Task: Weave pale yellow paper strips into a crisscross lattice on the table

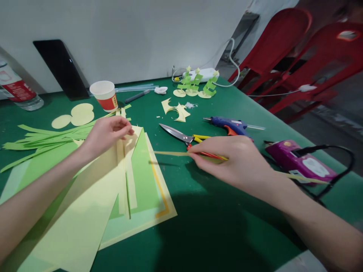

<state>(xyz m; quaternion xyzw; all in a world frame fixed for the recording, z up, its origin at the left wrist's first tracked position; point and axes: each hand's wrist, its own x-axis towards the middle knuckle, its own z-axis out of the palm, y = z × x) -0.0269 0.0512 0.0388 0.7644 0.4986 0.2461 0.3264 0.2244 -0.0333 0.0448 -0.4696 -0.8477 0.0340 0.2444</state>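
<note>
A thin pale yellow paper strip (170,153) is pinched between the thumb and fingers of my right hand (229,162). Its left end points toward the sheets, and more of it trails out past my wrist. My left hand (110,132) hovers over a stack of pale yellow paper (85,200) and green paper (144,181), its fingers curled in and nothing visible in them. Cut pale yellow strips (121,181) lie on the stack under that hand. Scissors (177,133) with red and yellow handles lie just beyond my right hand, which partly hides the handles.
Beyond my right hand are a blue glue gun (229,124) and a purple device (300,160) with a black cable. Green strips (51,138), paper discs (82,115), a paper cup (104,96), a phone (61,70) and a bottle (19,88) stand or lie left. Small paper plants (193,85) stand at back.
</note>
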